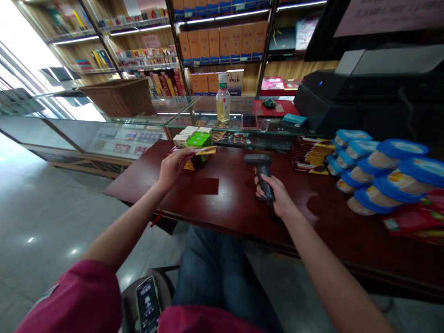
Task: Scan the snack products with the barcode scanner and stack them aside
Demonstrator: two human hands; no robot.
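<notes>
My right hand (274, 192) is wrapped around the handle of a dark grey barcode scanner (262, 169), its head pointing away from me over the dark red wooden counter (229, 208). Further left, my left hand (174, 165) grips a flat yellow and dark packet (207, 151), held just above the counter. Behind that hand stand small green boxes (199, 139) and white boxes (188, 132). More yellow packaging (189, 164) shows under my left fingers, partly hidden by them.
Stacked blue-lidded tubs (385, 173) and a row of yellow and dark red packets (312, 155) fill the counter's right side. Behind the counter, a bottle (223, 101) stands on a glass case. A phone (148, 303) lies on a stool at my left.
</notes>
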